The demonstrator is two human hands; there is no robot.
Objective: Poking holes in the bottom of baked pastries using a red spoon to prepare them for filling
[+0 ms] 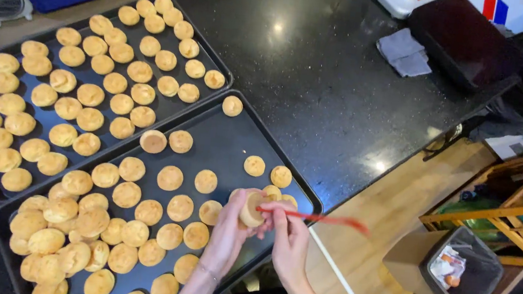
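While the head view looks down on a dark counter (322, 75), the left hand (230, 229) curls around a round golden bun (252, 209), holding it just above the near tray (230, 137). The right hand (287, 235) pinches a thin red tool (322, 219) — its tip touching the bun. Both trays — near and far tray (42, 86) — carry many buns. A bin (460, 271) stands to the right.

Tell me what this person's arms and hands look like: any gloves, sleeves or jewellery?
Both hands are bare, with no gloves. The left hand and right hand lead into forearms that are uncovered as far as the picture shows, so no sleeves are in view. A thin bracelet or band circles the left wrist. No rings or watch can be made out.
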